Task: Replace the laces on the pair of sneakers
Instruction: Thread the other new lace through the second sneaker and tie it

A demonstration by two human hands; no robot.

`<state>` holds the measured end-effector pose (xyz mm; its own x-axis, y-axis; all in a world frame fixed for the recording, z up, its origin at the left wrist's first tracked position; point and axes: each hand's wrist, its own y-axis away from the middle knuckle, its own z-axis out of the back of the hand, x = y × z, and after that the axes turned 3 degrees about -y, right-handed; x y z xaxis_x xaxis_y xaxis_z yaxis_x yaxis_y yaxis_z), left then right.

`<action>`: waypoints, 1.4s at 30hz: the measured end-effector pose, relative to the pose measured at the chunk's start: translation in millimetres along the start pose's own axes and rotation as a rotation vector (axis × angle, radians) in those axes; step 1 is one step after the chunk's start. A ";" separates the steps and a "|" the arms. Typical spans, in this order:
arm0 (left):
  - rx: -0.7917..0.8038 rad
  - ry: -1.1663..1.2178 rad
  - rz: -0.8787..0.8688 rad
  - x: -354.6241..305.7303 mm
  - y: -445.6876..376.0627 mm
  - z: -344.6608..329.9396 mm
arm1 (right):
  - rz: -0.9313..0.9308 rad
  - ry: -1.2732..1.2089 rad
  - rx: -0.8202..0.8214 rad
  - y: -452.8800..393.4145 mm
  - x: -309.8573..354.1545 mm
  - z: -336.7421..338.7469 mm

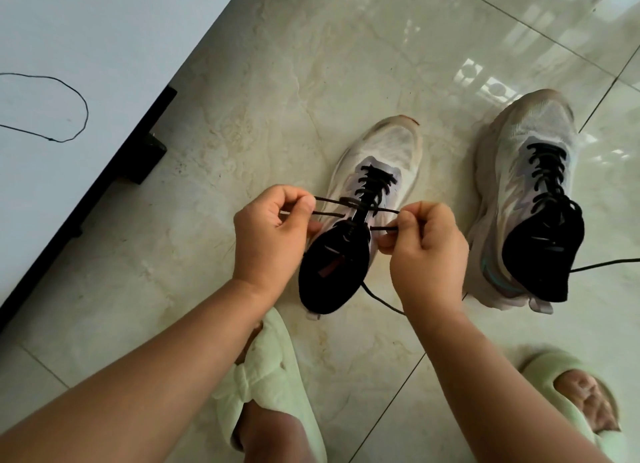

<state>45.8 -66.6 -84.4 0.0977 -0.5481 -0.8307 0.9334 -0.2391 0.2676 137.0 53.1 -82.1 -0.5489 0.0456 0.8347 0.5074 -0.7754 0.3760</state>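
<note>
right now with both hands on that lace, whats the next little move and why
Probably pull both loops outward to snug the bow: the left hand and right hand each pinch a loop of the black lace over the near sneaker, and the knot looks loose.

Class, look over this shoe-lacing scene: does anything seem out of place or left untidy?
Two things stand out. A loose black lace lies curled on the white table, apart from the sneakers. The right sneaker is laced, but one lace end trails untied across the floor. Both hands work on the left sneaker.

My left hand (268, 234) and right hand (427, 246) pinch black lace (349, 206) loops over the nearer sneaker (388, 147) on the floor (242, 99).
</note>
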 end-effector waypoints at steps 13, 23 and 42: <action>0.205 0.000 -0.012 -20.7 -10.8 -0.6 | -0.082 -0.223 0.064 3.6 6.5 3.5; 0.294 0.203 0.544 -22.7 -4.1 -5.8 | -0.021 -0.358 0.032 0.1 2.2 7.6; 0.093 -0.432 -0.318 -27.5 22.4 -20.5 | 0.356 0.156 0.067 0.9 3.2 1.7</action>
<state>71.1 -40.5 -65.5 -0.3538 -0.7117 -0.6068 0.8573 -0.5062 0.0939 136.9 53.6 -78.4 -0.4221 -0.3193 0.8485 0.7239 -0.6821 0.1035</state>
